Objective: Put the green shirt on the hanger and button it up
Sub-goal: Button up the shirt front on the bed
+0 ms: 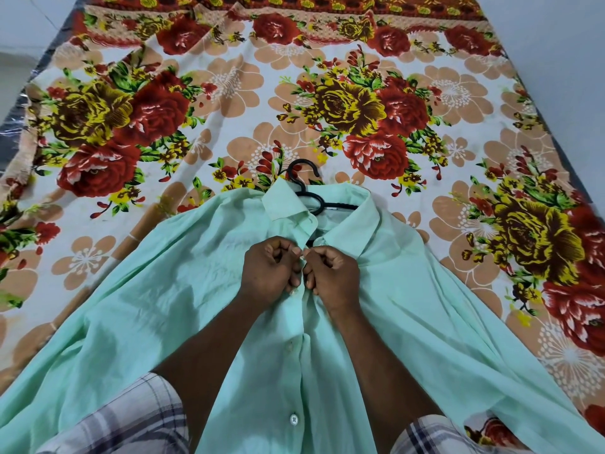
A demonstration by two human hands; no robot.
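Spread flat, a bedsheet printed with red and yellow roses carries the pale mint-green cotton shirt, front up, collar pointing away from me. Inside the collar sits a black plastic hanger, its hook lying on the sheet. My left hand and right hand, knuckles nearly touching, each pinch a front edge of the shirt just below the collar. One white button shows lower down.

Bed under a floral bedsheet (red and yellow roses, peach blossoms on white), rumpled toward the left. Spread flat on it, a mint-green shirt, collar pointing away, black hanger hook poking out past the collar.
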